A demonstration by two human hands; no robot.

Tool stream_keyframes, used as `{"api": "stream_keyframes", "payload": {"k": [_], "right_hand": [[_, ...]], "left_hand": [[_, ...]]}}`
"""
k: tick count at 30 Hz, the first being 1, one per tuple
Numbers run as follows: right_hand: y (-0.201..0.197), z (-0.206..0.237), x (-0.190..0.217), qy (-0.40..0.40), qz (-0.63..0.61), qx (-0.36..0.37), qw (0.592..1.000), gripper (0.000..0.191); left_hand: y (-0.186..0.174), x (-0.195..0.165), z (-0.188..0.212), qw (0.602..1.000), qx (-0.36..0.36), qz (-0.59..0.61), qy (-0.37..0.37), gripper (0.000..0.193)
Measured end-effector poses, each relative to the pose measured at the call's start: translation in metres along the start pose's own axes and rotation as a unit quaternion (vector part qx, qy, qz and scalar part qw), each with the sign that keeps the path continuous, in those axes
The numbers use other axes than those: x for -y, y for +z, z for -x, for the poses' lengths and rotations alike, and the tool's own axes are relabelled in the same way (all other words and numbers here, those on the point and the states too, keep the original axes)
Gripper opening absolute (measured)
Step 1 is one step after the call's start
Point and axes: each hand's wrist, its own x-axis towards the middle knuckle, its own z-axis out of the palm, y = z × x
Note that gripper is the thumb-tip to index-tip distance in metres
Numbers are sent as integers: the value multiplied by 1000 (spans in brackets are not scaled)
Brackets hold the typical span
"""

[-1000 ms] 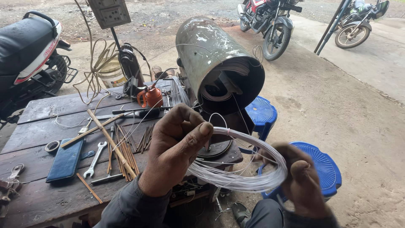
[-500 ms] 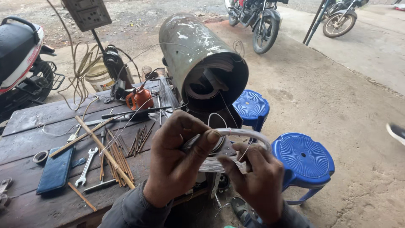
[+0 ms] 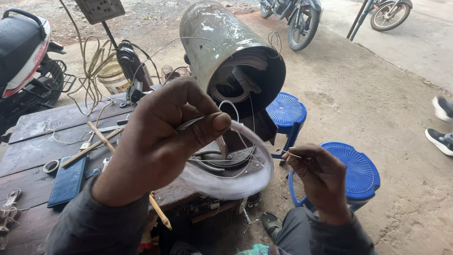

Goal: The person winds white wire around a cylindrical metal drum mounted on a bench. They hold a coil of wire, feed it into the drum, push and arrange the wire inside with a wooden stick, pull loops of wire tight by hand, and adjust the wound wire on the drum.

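Note:
My left hand (image 3: 163,139) is raised in front of me, pinching a whitish coil of thin wire (image 3: 238,177) between thumb and fingers. The coil hangs as a loop below and right of that hand. My right hand (image 3: 318,177) is lower right, fingers closed on a fine loose strand of wire (image 3: 288,152) leading from the coil. Behind the coil lies a large grey metal motor casing (image 3: 222,42) on its side, open end toward me, with windings showing inside.
A dark wooden workbench (image 3: 37,141) at left carries a blue case (image 3: 68,182), a tape roll (image 3: 51,166), wooden sticks and tools. Two blue plastic stools (image 3: 356,172) stand at right. Motorbikes are parked behind, a scooter at far left, and a person's shoes at the right edge.
My left hand lifted the coil higher and closer to the camera. My right hand let go of the coil's loop, dropped lower right, and now pinches a single strand.

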Motion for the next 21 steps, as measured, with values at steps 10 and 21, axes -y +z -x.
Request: {"api": "stream_keyframes", "payload": {"k": [10, 21], "right_hand": [[-20, -8, 61, 43, -39, 205, 977, 54], [8, 5, 80, 54, -7, 147, 988, 49]], "left_hand": [[27, 36, 19, 957, 59, 236, -159, 20], [63, 33, 38, 995, 62, 30, -77, 33]]}}
